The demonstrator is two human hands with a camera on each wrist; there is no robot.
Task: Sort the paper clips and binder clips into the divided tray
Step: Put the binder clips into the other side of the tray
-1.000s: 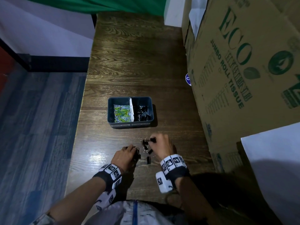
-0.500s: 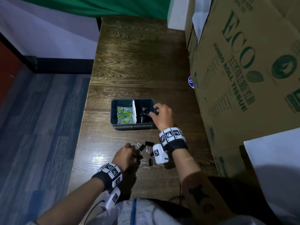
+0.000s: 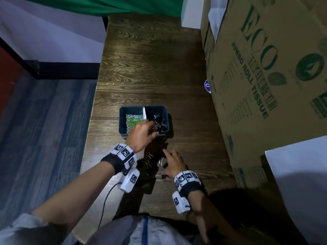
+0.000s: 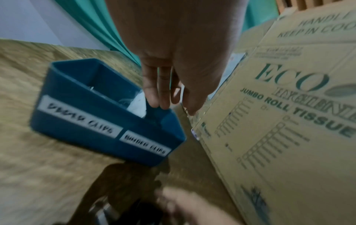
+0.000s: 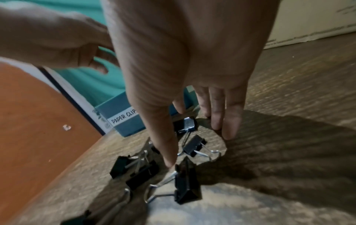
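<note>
Black binder clips point(image 5: 189, 146) lie loose on the counter point(image 3: 185, 142), at six o'clock from the tray point(image 3: 122, 121). Half a second ago the right hand point(image 3: 174, 164) was at the tray; now its fingers hover spread over them (holding nothing), while the left hand point(image 3: 141, 134) reaches the binder side, grip unclear.

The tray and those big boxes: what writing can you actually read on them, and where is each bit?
"PAPER CLIP", cut off by the right hand: white label on the tray.
Second tray label: blurred, ends in "CLIPS"; first word unreadable.
"ECO" and "JUMBO ROLL TISSUE": side of the cardboard box.
"HANDL" and "KEEP IN COO", both cut off at the picture's edge: upper flap of the box.
Word under "ECO" and the checklist print: too blurred.
Blue round sticker: only "C" shows.
</note>
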